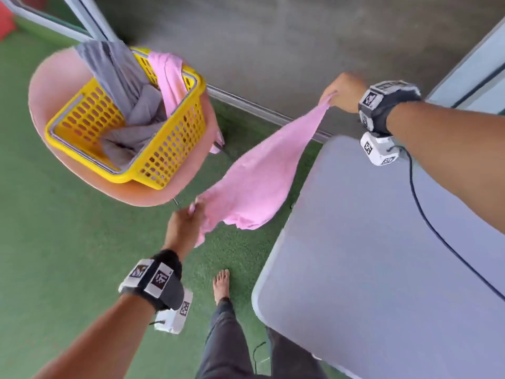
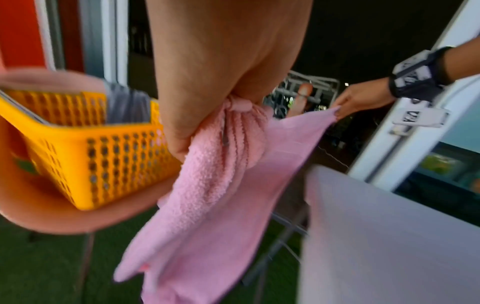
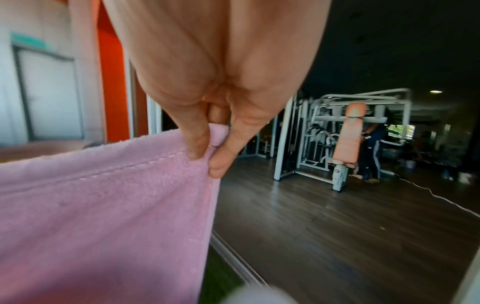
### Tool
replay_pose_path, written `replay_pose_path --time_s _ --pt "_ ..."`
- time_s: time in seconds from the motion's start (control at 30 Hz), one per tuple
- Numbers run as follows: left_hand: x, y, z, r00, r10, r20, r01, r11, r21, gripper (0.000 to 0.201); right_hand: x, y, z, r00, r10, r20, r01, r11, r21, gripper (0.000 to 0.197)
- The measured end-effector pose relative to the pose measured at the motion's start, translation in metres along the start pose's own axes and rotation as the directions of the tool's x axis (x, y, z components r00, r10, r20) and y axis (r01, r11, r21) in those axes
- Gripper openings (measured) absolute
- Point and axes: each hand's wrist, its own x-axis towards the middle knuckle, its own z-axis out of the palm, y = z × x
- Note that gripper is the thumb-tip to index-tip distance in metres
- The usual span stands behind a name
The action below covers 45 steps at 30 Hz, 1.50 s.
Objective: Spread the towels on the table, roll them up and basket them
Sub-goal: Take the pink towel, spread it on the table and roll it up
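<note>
A bunched end of the pink towel (image 1: pixel 254 179) is gripped in the curled fingers (image 2: pixel 179 144) of the left hand (image 1: pixel 183 228); beyond them the cloth sags in the air, off the counter (image 1: pixel 382 269). At the far end a hemmed corner is pinched between thumb and fingers (image 3: pixel 197 142) of the right hand (image 1: pixel 345 91). The bunch should be worked out to a corner, the edge drawn taut, then lowered flat onto the counter. The yellow basket (image 1: pixel 169 160), left of both hands, holds grey towels (image 1: pixel 136 105)

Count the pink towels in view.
2. One pink towel hangs stretched between both hands beside the table; another drapes over the basket rim. More may be hidden under the grey towels.
</note>
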Motion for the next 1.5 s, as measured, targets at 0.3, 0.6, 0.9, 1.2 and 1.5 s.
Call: replay_pose_path --time_s 0.3,0.6,0.9,1.2,1.5 --pt "-0.141 0.027 0.249 0.763 -0.004 0.646 -0.005 1.0 0.011 0.055 -0.132 0.16 0.092 0.863 0.497 0.09 -0.415 0.799 -0.436 0.024" --pt "-0.121 -0.01 0.254 0.654 0.403 0.64 -0.732 0.552 0.4 0.08 -0.195 0.152 0.183 0.922 0.374 0.094 -0.357 0.92 -0.163 0.065" --pt "-0.092 -0.046 0.266 0.532 0.34 0.776 -0.845 0.281 0.456 0.126 -0.206 0.144 0.235 0.913 0.341 0.223 -0.358 0.933 0.037 0.085" --pt "-0.172 -0.01 0.34 0.477 0.287 0.831 -0.873 0.26 0.412 0.127 -0.299 0.216 0.233 0.888 0.366 0.277 -0.391 0.919 0.04 0.08" --pt "-0.364 0.05 0.533 0.439 0.233 0.868 -0.894 0.203 0.399 0.125 -0.48 0.401 0.238 0.893 0.389 0.226 -0.407 0.913 0.034 0.076"
